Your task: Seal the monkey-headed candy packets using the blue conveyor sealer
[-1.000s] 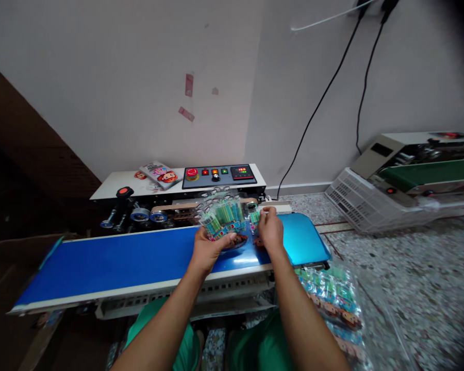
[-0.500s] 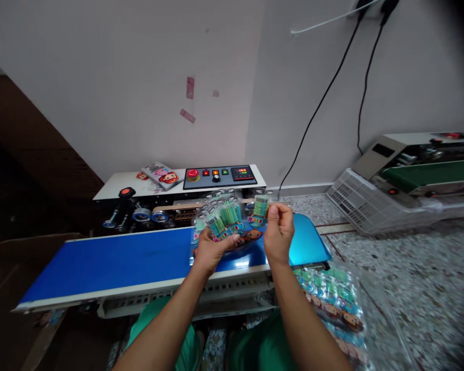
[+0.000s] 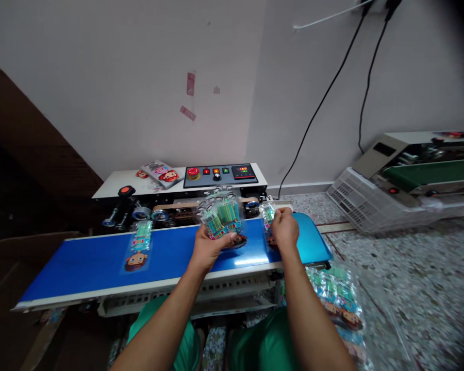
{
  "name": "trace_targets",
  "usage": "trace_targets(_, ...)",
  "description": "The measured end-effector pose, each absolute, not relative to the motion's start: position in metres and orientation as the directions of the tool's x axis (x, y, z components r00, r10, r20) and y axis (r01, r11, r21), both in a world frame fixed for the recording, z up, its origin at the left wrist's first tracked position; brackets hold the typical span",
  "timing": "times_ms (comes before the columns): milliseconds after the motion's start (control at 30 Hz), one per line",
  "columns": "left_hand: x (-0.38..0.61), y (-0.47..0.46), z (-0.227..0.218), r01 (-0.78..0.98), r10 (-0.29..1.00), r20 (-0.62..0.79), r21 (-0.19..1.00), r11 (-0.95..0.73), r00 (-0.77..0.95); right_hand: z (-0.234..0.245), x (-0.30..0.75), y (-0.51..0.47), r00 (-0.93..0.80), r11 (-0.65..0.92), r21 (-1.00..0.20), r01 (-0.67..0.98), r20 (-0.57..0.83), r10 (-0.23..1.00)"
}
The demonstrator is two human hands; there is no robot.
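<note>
My left hand [image 3: 208, 249] is closed around a fanned stack of clear packets [image 3: 221, 216] with green sticks and cartoon faces, held just above the blue conveyor belt [image 3: 93, 260]. To its right, my right hand [image 3: 284, 230] pinches one packet [image 3: 269, 215] at the belt's right end, by the sealer's intake. Another single packet [image 3: 138, 246] lies flat on the belt further left, apart from both hands.
The sealing machine's control panel [image 3: 220, 175] with a red button sits behind the belt, a printed packet [image 3: 160, 172] on its top. A bag of more packets [image 3: 338, 299] lies on the floor at right. A second sealer [image 3: 421, 165] and white crate [image 3: 358, 201] stand further right.
My right hand came down from above the belt and now holds a single packet at the belt's right end. A packet has appeared on the belt's left part, carried leftward.
</note>
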State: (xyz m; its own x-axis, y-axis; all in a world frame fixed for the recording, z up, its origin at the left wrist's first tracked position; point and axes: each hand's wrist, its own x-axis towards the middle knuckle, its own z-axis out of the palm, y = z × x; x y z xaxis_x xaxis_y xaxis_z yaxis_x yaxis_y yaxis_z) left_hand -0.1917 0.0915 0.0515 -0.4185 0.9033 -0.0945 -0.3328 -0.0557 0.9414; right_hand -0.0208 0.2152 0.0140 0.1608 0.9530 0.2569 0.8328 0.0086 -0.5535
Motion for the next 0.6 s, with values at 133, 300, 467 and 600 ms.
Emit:
trace_targets(133,-0.190,0.090,0.052,-0.315,0.911,-0.091,0.948,-0.044,-0.402,0.019,-0.039,0.209,0.023,0.192,-0.614,0.766,0.325,0.945)
trace_targets(300,-0.190,0.091,0.049,-0.313,0.917,-0.078,0.948,-0.053,-0.392,0.047,-0.054,0.180,-0.183,0.373,-0.893,0.251,0.334,0.925)
trace_targets(467,-0.186,0.091,0.051,-0.331,0.934,-0.062,0.942,-0.062,-0.353,0.062,-0.065,0.158,-0.231,0.333,-0.942,-0.037,0.332,0.914)
trace_targets(600,-0.183,0.092,0.049,-0.320,0.927,-0.068,0.946,-0.057,-0.368,0.064,-0.068,0.151,-0.105,0.448,-0.893,0.053,0.441,0.891)
